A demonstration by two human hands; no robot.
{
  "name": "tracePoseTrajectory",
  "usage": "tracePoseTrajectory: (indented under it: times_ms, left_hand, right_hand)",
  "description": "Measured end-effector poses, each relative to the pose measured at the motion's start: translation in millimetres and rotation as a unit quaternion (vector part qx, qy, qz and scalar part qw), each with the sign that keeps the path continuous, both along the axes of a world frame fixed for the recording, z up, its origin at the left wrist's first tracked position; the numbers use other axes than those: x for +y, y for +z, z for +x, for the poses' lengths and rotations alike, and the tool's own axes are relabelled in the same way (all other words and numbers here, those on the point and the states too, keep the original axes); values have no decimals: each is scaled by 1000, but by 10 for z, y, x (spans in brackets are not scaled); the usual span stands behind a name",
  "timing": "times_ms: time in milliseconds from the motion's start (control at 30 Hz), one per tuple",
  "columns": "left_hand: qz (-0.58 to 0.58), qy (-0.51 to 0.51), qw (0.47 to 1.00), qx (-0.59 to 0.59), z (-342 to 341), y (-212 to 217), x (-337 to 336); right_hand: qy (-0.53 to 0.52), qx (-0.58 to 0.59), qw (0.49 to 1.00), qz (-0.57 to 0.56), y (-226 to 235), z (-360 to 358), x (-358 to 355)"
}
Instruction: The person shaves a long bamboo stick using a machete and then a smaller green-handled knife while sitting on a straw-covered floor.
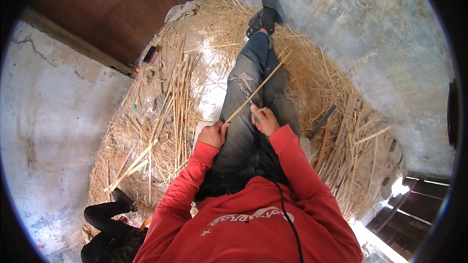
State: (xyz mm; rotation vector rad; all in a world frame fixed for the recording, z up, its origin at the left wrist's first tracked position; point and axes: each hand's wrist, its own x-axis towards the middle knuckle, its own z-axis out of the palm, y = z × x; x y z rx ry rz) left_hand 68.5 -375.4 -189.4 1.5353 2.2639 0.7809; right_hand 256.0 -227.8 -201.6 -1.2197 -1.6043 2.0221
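A long, thin bamboo strip [263, 84] slants across my outstretched legs, its far end pointing up and to the right. My left hand [211, 135] is closed around the strip's near end, above my left thigh. Close beside the strip, my right hand [266, 121] grips a small knife [255, 116] with a green handle. The knife's narrow blade reaches up to the strip's side; whether it touches cannot be made out. A short pale piece also sticks out by the right fingers, too small to name.
Shavings [312, 70] cover the floor around my legs. Long strips [181, 100] lie at left, and more are heaped [348, 141] at right near a long dark blade-like tool [322, 121]. Another person's bent leg [105, 216] shows at lower left. Walls [380, 34] and a brown door [117, 9] enclose the space.
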Motion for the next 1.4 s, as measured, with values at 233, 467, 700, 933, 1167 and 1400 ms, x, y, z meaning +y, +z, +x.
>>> tracePoseTrajectory:
  times_ms: [233, 467, 700, 933, 1167, 1400]
  left_hand:
    - [3, -5, 997, 77, 164, 285, -35]
    - [45, 72, 996, 4, -51, 225, 136]
    - [417, 177, 839, -302, -457, 1116, 485]
    - [497, 73, 755, -422, -357, 1684, 875]
    - [310, -7, 688, -656, 430, 1189, 845]
    - [10, -19, 825, -565, 512, 979, 467]
  right_hand:
    - [19, -61, 962, 264, 322, -188, 9]
    - [167, 37, 928, 333, 775, -263, -245]
    - [-392, -49, 904, 160, 870, 467, 629]
    - [-454, -107, 735, 492, 730, 1196, 807]
    - [-318, 141, 932, 99, 1365, 98, -134]
    - [-315, 218, 924, 16, 1092, -84, 164]
